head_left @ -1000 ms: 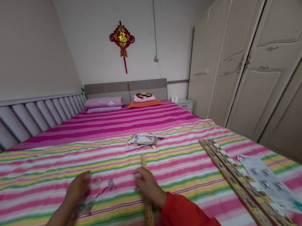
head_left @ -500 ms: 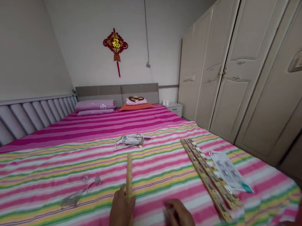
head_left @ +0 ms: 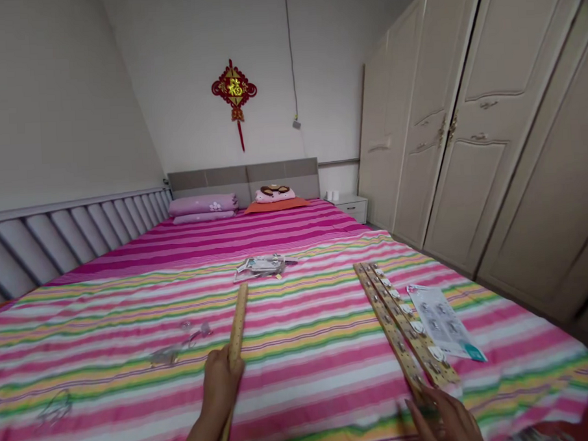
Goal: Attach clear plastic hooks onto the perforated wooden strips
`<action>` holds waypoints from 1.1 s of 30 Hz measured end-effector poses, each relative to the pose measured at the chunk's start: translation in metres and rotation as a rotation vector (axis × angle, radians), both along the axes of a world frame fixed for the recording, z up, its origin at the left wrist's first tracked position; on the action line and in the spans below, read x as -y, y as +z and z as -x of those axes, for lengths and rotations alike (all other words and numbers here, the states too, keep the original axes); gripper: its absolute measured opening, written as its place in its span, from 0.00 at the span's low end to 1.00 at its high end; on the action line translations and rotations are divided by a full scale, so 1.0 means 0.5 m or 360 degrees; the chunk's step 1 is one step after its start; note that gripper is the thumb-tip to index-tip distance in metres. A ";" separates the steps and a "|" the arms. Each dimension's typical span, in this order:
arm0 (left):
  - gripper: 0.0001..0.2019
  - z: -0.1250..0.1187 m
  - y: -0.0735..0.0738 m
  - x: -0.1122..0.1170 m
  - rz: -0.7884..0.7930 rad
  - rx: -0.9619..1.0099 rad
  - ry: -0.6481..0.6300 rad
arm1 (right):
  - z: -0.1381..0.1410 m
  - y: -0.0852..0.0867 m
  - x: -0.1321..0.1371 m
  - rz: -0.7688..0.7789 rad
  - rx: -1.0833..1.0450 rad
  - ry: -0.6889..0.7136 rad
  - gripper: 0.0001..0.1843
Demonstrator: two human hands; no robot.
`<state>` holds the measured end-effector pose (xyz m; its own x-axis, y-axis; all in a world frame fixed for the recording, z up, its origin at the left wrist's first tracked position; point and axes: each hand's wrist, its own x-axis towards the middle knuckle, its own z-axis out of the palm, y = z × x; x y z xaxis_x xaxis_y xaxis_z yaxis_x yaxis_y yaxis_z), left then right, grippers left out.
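Observation:
My left hand (head_left: 218, 386) is closed round a long wooden strip (head_left: 237, 327) that lies on the striped bedspread (head_left: 298, 324) and points away from me. My right hand (head_left: 442, 419) reaches to the near end of two wooden strips (head_left: 400, 323) lying side by side at the right, with small white hooks fixed along them. Its fingers touch the strips' end; the grip is unclear. A printed sheet of hooks (head_left: 444, 321) lies just right of those strips.
Clear plastic scraps (head_left: 180, 346) lie left of my left hand. A small pile of packets (head_left: 264, 266) sits mid-bed. Pillows (head_left: 203, 205) are at the headboard, a padded wall panel (head_left: 55, 234) along the left, wardrobes (head_left: 465, 128) along the right, a nightstand (head_left: 352, 206) beyond.
My left hand has taken over the middle strip, which now slants left. My right hand left it and moved right to the near end of the two hooked strips.

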<state>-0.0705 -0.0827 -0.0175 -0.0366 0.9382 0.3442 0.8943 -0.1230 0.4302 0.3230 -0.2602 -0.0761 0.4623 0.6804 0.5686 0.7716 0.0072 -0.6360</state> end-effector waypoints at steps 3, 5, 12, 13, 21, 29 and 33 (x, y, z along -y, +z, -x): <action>0.17 0.049 -0.002 -0.004 0.0087 -0.0099 0.0128 | 0.027 0.021 -0.001 -0.0104 -0.0160 -0.0112 0.27; 0.19 0.067 -0.006 -0.006 0.0136 -0.0132 0.0160 | 0.048 0.029 -0.002 -0.0094 -0.0377 -0.0131 0.25; 0.25 0.028 0.000 0.035 -0.0145 -0.0146 0.0197 | 0.065 0.012 -0.002 -0.0264 -0.1770 -0.0536 0.25; 0.24 0.018 -0.003 0.044 -0.0190 -0.0113 0.0169 | 0.062 0.012 -0.003 -0.0312 -0.1941 -0.0482 0.25; 0.18 -0.026 -0.061 0.101 -0.0285 0.0317 -0.0230 | 0.024 0.032 -0.011 -0.0326 -0.2551 0.0007 0.17; 0.14 -0.052 -0.043 0.154 -0.0243 0.0526 -0.0298 | 0.037 0.030 -0.020 -0.0064 -0.2478 0.0082 0.12; 0.12 -0.061 -0.052 0.179 -0.0229 0.0587 -0.0333 | 0.071 0.032 -0.011 -0.0117 -0.2456 0.0089 0.16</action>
<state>-0.0402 -0.1722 -0.0434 0.0040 0.8820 0.4713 0.6339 -0.3667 0.6810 0.2873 -0.2547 -0.0603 0.5877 0.7091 -0.3896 -0.6150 0.0787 -0.7846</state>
